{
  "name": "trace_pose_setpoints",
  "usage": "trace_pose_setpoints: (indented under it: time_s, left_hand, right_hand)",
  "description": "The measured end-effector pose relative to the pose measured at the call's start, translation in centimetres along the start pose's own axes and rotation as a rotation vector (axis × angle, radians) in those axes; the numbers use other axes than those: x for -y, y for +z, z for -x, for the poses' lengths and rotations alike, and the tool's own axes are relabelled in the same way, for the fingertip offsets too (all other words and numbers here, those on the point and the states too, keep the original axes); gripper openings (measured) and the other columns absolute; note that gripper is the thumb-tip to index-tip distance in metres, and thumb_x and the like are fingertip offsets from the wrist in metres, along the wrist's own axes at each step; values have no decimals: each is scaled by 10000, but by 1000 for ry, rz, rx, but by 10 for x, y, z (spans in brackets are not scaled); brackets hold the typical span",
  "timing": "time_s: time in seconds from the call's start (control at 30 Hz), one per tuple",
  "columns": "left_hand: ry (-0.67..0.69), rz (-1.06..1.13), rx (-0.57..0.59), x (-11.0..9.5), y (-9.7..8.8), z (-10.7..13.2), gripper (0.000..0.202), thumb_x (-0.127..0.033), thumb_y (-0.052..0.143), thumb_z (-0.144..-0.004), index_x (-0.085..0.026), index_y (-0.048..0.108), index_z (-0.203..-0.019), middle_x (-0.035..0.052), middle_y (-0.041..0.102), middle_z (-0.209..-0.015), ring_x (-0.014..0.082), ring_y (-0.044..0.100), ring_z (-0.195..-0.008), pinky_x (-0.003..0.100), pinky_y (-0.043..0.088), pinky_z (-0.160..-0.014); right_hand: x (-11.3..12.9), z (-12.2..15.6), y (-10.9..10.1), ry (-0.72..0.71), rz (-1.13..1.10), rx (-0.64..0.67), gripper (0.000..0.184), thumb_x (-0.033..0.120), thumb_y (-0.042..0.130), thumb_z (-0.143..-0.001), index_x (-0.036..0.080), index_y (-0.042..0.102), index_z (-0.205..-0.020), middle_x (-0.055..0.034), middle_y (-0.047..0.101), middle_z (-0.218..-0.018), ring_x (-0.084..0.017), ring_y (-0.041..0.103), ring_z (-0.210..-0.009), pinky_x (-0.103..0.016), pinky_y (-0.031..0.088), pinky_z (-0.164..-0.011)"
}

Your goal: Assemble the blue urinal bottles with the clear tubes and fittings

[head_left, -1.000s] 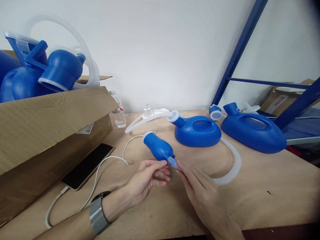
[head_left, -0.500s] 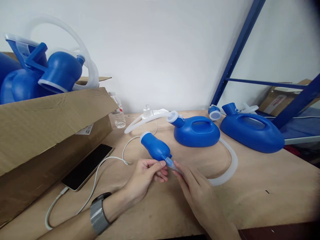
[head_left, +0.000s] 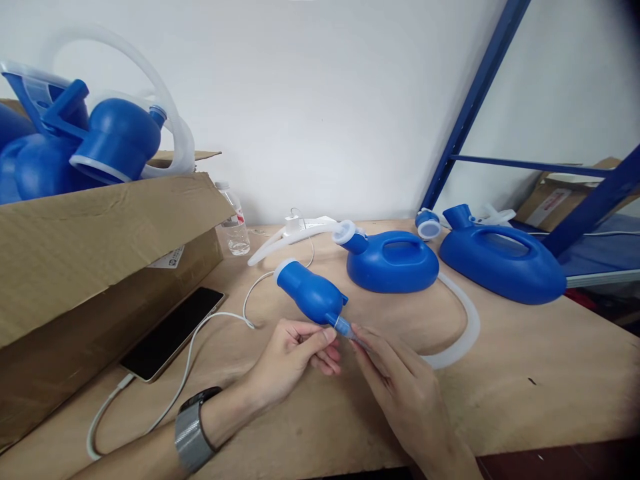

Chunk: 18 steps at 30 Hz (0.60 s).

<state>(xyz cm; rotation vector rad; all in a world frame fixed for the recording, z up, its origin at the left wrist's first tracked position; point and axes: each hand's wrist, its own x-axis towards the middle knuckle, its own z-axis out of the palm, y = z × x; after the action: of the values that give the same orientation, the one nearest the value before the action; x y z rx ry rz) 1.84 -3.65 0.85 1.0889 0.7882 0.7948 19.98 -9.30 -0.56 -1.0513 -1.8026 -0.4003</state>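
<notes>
A blue bottle-shaped funnel (head_left: 313, 293) with a white rim hangs tilted over the table, its wide mouth toward the upper left. At its narrow spout, the end of a translucent hose (head_left: 465, 333) is fitted over the blue plastic. My left hand (head_left: 295, 350) is closed at the spout, thumb and forefinger pinching by the joint, other fingers curled. Just to the right, my right hand (head_left: 400, 373) pinches the hose close to its end, hiding part of it. Behind them a blue urinal bottle (head_left: 395, 267) with a handle stands on the table.
To the left is a cardboard box (head_left: 110, 233) filled with blue parts and hoses. A phone (head_left: 173, 333) on a white cable lies beside it. Further back are a water bottle (head_left: 235, 227), another blue urinal bottle (head_left: 505, 263), a small blue funnel (head_left: 428, 225) and a blue shelf frame (head_left: 470, 113).
The blue funnel has turned slightly, its mouth shifting left and its spout right. Both hands have moved a little to the right and down with it.
</notes>
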Motion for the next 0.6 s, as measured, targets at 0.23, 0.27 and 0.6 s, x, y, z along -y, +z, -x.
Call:
trace_pose_setpoints:
  time_s: [0.23, 0.27, 0.6]
  left_hand:
    - [8, -2, 44, -4, 1, 3, 530, -635, 894, -683, -117, 788, -724, 68, 726, -677, 153, 703, -582, 242, 547, -572]
    - [16, -8, 43, -4, 1, 4, 536, -637, 898, -675, -116, 787, -730, 68, 725, -682, 152, 702, -583, 242, 549, -573]
    - [63, -74, -8, 2, 0, 4, 584, -693, 855, -698, -115, 770, -729, 71, 702, -658, 154, 669, -558, 258, 539, -558]
  right_hand:
    - [4, -5, -6, 52, -165, -41, 266, 21, 664, -927, 203, 741, -1106, -58, 819, -1048, -187, 802, -938, -269, 685, -850]
    - [4, -5, -7, 66, -190, -42, 255, 24, 669, -922, 205, 745, -1085, -52, 820, -1044, -184, 802, -934, -262, 684, -850]
    - [3, -4, 0, 381, -347, 37, 114, 215, 748, -910, 250, 772, -1016, -15, 828, -972, -203, 813, -851, -263, 692, -734]
